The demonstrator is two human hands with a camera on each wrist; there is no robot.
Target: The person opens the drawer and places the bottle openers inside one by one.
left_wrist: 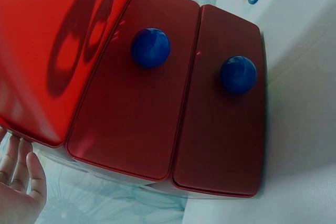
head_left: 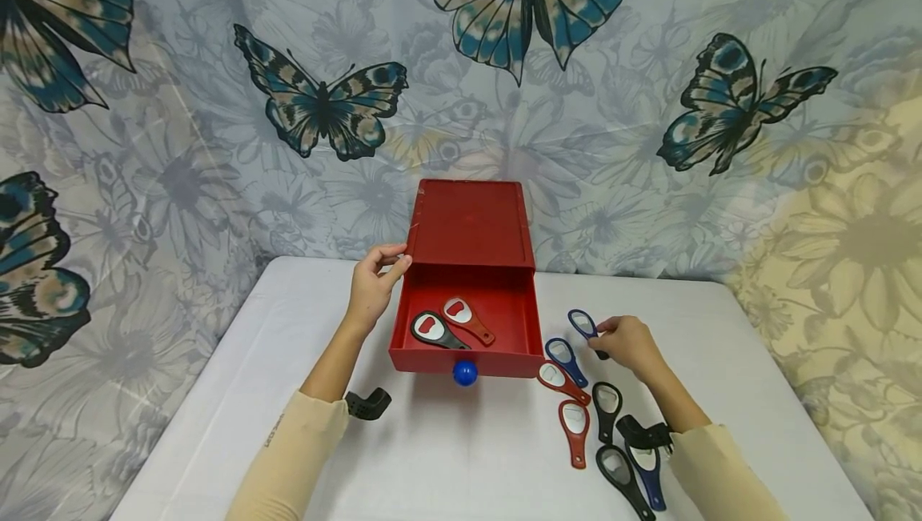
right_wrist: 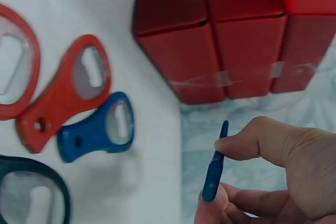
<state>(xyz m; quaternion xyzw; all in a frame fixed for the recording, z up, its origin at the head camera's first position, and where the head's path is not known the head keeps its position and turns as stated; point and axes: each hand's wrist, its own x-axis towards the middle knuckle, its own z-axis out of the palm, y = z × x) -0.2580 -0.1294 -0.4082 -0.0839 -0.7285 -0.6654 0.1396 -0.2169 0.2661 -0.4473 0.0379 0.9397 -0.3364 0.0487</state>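
The right hand (head_left: pixel 630 342) pinches a blue bottle opener (right_wrist: pixel 211 179) by its handle between thumb and fingers, its grip closed down to the opener's thin edge; the opener is held just to the right of a red chest of drawers (head_left: pixel 471 221). The left hand (head_left: pixel 376 281) touches the chest's left side with its fingertips, its grip loose, fingers fairly straight and thumb standing apart. The chest's top drawer (head_left: pixel 511 309) is pulled out, a blue knob (head_left: pixel 465 373) on its front; a dark bottle opener (head_left: pixel 430 327) and a red bottle opener (head_left: pixel 475 329) lie inside, toward its left and middle. The left wrist view shows two closed lower drawers (left_wrist: pixel 131 108) beneath. Six more bottle openers lie on the white table (head_left: pixel 446 457): a second blue one (head_left: pixel 569 365) and a second red one (head_left: pixel 564 382) near the drawer's front right corner, a third red one (head_left: pixel 576 445) beside a second dark one (head_left: pixel 606 431), and, nearest the viewer, a third dark one (head_left: pixel 634 497) next to a third blue one (head_left: pixel 653 489). Butterfly-printed cloth (head_left: pixel 324 105) hangs behind.
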